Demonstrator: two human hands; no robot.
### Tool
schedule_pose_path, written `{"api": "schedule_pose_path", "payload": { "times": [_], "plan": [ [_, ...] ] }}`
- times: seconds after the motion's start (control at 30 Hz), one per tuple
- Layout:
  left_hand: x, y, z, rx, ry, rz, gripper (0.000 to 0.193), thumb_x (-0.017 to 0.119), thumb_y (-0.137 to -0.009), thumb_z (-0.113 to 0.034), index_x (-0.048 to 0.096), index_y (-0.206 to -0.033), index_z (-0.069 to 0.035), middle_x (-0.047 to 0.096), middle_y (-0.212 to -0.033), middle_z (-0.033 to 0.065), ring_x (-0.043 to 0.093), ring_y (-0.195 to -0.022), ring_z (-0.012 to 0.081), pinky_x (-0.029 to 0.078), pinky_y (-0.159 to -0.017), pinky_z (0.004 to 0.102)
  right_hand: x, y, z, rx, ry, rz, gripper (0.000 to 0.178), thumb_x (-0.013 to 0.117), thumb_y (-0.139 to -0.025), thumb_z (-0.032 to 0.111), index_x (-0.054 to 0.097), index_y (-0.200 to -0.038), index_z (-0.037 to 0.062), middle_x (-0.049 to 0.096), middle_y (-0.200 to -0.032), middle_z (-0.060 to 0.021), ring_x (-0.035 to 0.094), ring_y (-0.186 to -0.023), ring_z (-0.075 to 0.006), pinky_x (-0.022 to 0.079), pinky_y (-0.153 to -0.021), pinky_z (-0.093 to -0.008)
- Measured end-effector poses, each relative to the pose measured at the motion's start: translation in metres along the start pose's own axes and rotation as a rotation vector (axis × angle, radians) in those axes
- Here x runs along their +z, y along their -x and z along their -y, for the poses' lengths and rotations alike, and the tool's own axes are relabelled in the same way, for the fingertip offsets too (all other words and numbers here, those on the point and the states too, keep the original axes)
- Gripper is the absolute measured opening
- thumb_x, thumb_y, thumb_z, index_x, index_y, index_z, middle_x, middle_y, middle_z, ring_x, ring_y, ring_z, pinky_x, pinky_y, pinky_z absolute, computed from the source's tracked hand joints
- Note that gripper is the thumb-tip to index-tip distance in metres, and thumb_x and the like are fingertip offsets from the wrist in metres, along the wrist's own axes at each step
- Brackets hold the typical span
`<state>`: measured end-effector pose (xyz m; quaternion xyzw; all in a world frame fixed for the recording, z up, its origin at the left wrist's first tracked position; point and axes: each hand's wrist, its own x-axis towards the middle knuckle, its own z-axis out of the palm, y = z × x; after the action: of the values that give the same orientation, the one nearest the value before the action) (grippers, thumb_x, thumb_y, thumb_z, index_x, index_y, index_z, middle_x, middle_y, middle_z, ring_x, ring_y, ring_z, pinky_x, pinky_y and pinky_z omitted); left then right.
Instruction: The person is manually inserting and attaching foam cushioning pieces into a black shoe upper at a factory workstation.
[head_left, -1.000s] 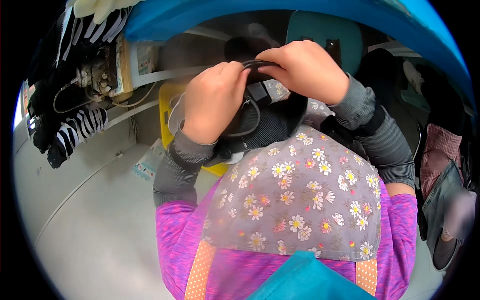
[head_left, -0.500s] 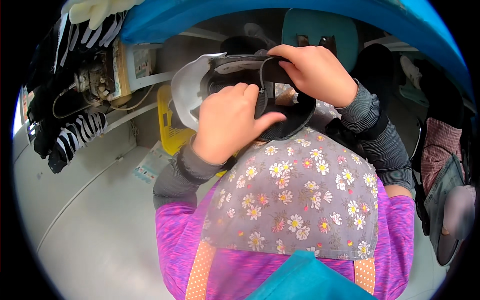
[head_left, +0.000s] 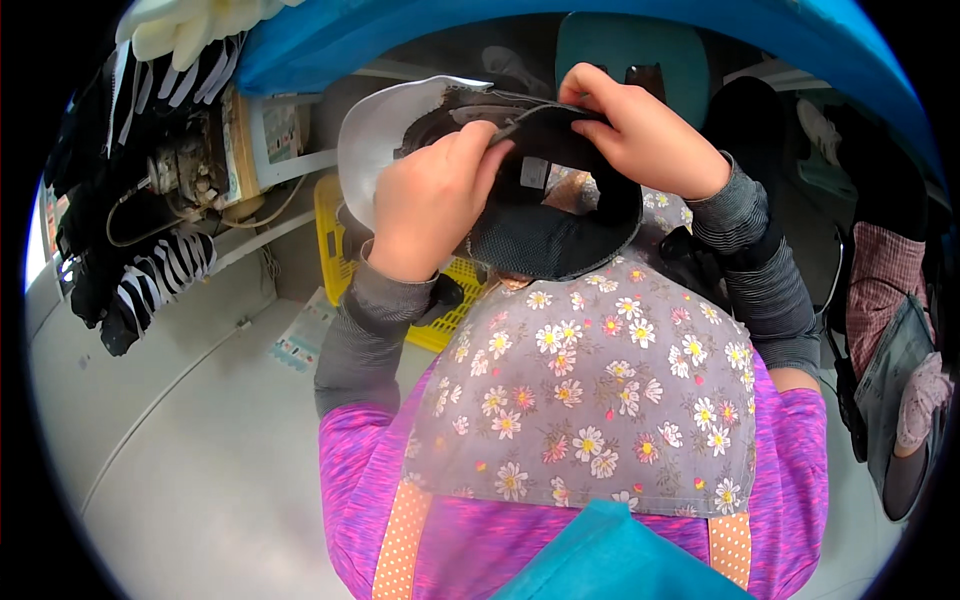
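I hold a shoe (head_left: 545, 225) up in front of my chest, its black mesh upper toward me and its white sole (head_left: 385, 125) turned away to the upper left. My left hand (head_left: 430, 195) grips the near left side of the upper, thumb on the collar. My right hand (head_left: 645, 135) pinches the black collar edge at the top right. Both sleeves are grey ribbed knit. Below the shoe lies my grey flowered apron (head_left: 590, 400) over a purple top.
A yellow plastic basket (head_left: 335, 215) stands on the floor behind the shoe. Black-and-white striped shoe parts (head_left: 150, 280) hang at the left beside a cluttered machine (head_left: 190, 165). A seated person's leg and hand (head_left: 915, 400) are at the right edge. A teal chair back (head_left: 640, 55) is ahead.
The shoe has been turned and raised: its white sole came into sight at the upper left. My left hand shifted from the front of the upper to its collar.
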<state>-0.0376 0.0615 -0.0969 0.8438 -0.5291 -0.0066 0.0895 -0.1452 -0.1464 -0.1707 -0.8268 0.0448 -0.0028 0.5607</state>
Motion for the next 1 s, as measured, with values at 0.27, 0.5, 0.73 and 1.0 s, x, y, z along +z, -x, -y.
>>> {"api": "schedule_pose_path", "payload": {
  "times": [0.27, 0.5, 0.73, 1.0],
  "plan": [
    [-0.01, -0.011, 0.008, -0.253, 0.323, 0.355, 0.021, 0.071, -0.089, -0.017, 0.066, -0.105, -0.004, 0.068, -0.087, 0.0135, 0.063, -0.07, 0.0288, 0.049, -0.064, 0.0333, 0.005, -0.001, -0.003, -0.044, 0.049, 0.001, 0.028, 0.067, -0.09, 0.009, 0.066, -0.116, 0.0004, 0.072, -0.099, -0.019, 0.07, -0.09, -0.0357, 0.057, -0.081, -0.0383],
    [0.018, -0.001, 0.002, -0.071, 0.599, 0.192, 0.022, 0.064, -0.093, -0.015, 0.055, -0.105, 0.0, 0.057, -0.094, 0.016, 0.059, -0.088, 0.0316, 0.048, -0.082, 0.0373, 0.006, 0.003, -0.007, -0.058, 0.084, 0.033, 0.036, 0.071, -0.083, 0.007, 0.066, -0.118, -0.0006, 0.071, -0.105, -0.0203, 0.07, -0.095, -0.0358, 0.057, -0.086, -0.0386],
    [0.018, -0.005, 0.004, -0.085, 0.219, 0.0, 0.025, 0.079, -0.084, -0.025, 0.064, -0.092, -0.007, 0.068, -0.075, 0.0109, 0.066, -0.064, 0.0306, 0.049, -0.055, 0.0355, 0.004, 0.003, -0.013, -0.025, 0.216, 0.04, 0.035, 0.073, -0.088, 0.017, 0.068, -0.117, -0.0004, 0.071, -0.103, -0.0206, 0.07, -0.092, -0.0354, 0.057, -0.084, -0.0389],
    [0.018, -0.016, 0.014, 0.101, 0.043, -0.17, 0.019, 0.08, -0.082, -0.023, 0.069, -0.085, -0.008, 0.066, -0.069, 0.0079, 0.063, -0.057, 0.0252, 0.046, -0.051, 0.033, -0.005, 0.002, 0.002, -0.043, 0.235, 0.067, 0.029, 0.064, -0.097, 0.025, 0.07, -0.106, -0.0014, 0.067, -0.081, -0.0207, 0.065, -0.069, -0.0351, 0.051, -0.064, -0.0387]
  ]
}}
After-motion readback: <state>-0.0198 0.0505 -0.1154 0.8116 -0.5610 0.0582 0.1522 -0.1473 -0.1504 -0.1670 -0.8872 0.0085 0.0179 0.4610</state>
